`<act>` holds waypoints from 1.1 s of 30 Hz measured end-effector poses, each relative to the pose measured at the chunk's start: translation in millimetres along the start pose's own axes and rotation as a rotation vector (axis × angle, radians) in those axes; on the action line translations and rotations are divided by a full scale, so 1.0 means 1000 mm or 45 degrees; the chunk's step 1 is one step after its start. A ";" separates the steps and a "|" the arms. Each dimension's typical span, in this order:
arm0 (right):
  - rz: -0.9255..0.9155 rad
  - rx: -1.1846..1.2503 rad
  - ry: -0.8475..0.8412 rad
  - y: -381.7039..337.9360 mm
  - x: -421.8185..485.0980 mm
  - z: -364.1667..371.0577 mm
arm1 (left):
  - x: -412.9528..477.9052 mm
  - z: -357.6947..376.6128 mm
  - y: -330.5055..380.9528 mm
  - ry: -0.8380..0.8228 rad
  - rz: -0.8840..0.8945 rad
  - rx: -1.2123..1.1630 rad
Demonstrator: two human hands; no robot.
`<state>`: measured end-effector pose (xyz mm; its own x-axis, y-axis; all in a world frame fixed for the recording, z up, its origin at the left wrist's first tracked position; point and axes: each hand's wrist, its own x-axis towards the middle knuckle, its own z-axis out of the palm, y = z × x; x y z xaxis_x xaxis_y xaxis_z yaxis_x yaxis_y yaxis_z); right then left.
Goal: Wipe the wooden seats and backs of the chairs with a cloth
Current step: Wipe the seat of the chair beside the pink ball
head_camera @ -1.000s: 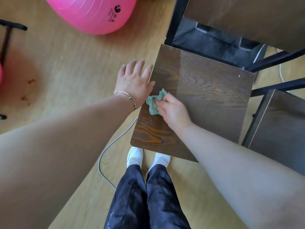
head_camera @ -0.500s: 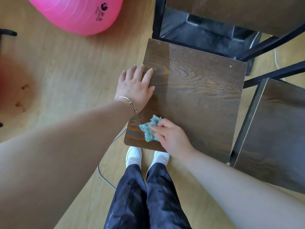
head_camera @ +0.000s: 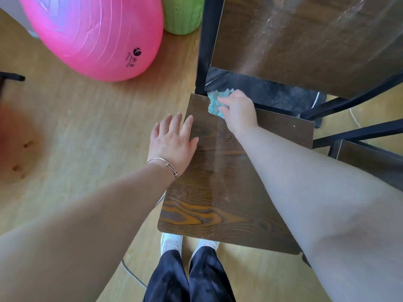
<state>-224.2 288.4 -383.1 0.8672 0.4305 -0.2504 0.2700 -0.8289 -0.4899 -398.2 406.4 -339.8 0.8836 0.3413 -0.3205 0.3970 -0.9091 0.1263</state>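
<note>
**Seat wipe: stroke carried to the rear left corner**

The cloth (head_camera: 214,103) is pinched in the curled fingers of the right hand (head_camera: 237,110) and is pressed on the rear left corner of the seat (head_camera: 218,182), just beside the black frame post (head_camera: 206,44). Half a second earlier the cloth was held at the near left edge, so a stroke has been made along the left strip, away from the body. The left hand (head_camera: 172,142) is kept spread flat, fingers straight, on the left edge of the seat, as before; the chair is judged to be steadied by it. Pale specks are seen on the right part of the seat, and dusty streaks on the chair back (head_camera: 305,40) above. Both areas are judged not yet wiped. A second chair (head_camera: 370,164) stands to the right.
</note>
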 end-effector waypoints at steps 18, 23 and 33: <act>0.190 0.401 -0.473 0.026 -0.243 0.043 | -0.045 0.015 -0.001 -0.070 0.132 0.031; 0.448 0.542 -0.568 0.025 -0.296 0.046 | -0.062 0.026 0.004 -0.075 0.170 0.027; 0.320 0.320 -0.644 0.030 -0.270 0.031 | -0.055 0.030 0.015 -0.073 0.188 0.045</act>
<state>-463.3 159.0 -356.3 0.5693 0.3999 -0.7183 -0.0768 -0.8440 -0.5308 -448.2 366.5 -348.5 0.9158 0.1897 -0.3541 0.2536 -0.9566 0.1435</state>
